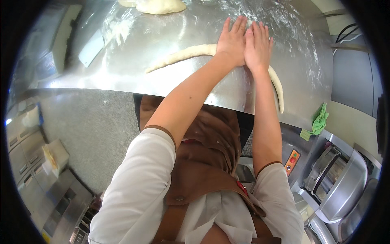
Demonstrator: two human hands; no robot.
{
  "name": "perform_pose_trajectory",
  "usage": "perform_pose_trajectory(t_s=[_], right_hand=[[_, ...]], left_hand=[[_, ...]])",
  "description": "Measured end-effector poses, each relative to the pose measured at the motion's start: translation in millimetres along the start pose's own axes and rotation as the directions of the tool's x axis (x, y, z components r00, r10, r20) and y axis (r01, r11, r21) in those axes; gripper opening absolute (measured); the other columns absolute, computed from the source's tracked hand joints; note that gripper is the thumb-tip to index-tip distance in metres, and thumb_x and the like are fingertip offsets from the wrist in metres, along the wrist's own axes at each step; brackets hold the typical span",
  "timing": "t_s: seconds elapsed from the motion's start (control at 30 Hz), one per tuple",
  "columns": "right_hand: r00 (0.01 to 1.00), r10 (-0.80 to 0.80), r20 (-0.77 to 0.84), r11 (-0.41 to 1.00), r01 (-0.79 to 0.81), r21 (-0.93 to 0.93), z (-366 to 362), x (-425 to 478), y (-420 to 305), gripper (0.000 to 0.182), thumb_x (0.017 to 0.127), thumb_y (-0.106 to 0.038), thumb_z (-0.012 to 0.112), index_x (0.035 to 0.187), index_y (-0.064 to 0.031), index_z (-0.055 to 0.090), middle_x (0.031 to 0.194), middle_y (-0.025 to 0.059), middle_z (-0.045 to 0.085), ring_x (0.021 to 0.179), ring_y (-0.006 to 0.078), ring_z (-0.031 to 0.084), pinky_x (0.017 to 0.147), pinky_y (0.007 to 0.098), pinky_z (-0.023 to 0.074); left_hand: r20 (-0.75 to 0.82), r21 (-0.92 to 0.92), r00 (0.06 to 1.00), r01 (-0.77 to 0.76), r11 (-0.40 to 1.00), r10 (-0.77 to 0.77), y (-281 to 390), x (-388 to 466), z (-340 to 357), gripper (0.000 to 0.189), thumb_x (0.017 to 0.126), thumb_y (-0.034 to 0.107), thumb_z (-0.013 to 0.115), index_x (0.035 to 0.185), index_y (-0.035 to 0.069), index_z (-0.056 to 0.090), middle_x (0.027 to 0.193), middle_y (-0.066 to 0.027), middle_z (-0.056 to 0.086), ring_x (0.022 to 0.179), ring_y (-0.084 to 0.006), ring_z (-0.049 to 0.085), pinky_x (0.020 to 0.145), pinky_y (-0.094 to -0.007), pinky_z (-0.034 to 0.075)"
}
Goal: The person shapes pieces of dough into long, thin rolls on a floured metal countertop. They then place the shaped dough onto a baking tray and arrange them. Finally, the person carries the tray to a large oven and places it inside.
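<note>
A long rope of pale dough (186, 54) lies across a stainless steel worktable (128, 73). My left hand (233, 45) rests palm down over the middle of the rope, fingers stretched toward the far side. Right beside it, my right hand (258, 48) also lies flat on the dough, its thumb near the left hand's fingers. The palms hide the rope's middle. One tapered end reaches out to the left, while the other (276, 88) curves toward me past my right forearm. Neither hand grips anything.
Flour is dusted over the table's far part. A larger dough piece (161, 6) lies at the far edge of view. To the left is a flat white scraper (92, 50). A green cloth (320, 120) hangs at the right corner, above a machine with a steel bowl (326, 174).
</note>
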State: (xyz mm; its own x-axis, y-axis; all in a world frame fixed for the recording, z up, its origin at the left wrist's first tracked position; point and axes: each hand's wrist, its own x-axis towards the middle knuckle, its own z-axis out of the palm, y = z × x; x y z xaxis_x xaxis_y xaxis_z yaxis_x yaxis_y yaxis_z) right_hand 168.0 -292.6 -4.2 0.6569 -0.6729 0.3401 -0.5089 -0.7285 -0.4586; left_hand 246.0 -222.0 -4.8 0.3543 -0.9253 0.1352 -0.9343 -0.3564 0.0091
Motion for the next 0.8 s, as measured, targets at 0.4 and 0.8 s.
perform_pose_trajectory(t_s=[0.4,0.8], right_hand=[[0.978,0.059,0.201,0.973,-0.011,-0.230,-49,-147,-32,0.068,0.103,-0.040,0.048,0.156,0.0000,0.034,0.162,0.0204,0.033,0.152,0.0411,0.024,0.122,0.0557,0.0174],[0.970,0.048,0.239,0.950,0.029,-0.310,-41,-96,-10,0.064,0.105,-0.043,0.043,0.159,-0.0107,0.033,0.164,0.0226,0.026,0.154,0.0412,0.017,0.124,0.0547,0.0120]], left_hand=[[-0.070,-0.327,0.995,0.043,0.944,-0.069,10,-161,-29,0.057,0.099,0.038,0.054,0.152,0.022,0.047,0.160,-0.0098,0.038,0.150,-0.0383,0.028,0.117,-0.0648,0.021],[-0.179,-0.309,0.955,0.173,0.935,-0.236,-27,-120,-19,0.060,0.096,0.045,0.059,0.152,0.025,0.048,0.161,-0.0200,0.034,0.150,-0.0458,0.024,0.118,-0.0671,0.017]])
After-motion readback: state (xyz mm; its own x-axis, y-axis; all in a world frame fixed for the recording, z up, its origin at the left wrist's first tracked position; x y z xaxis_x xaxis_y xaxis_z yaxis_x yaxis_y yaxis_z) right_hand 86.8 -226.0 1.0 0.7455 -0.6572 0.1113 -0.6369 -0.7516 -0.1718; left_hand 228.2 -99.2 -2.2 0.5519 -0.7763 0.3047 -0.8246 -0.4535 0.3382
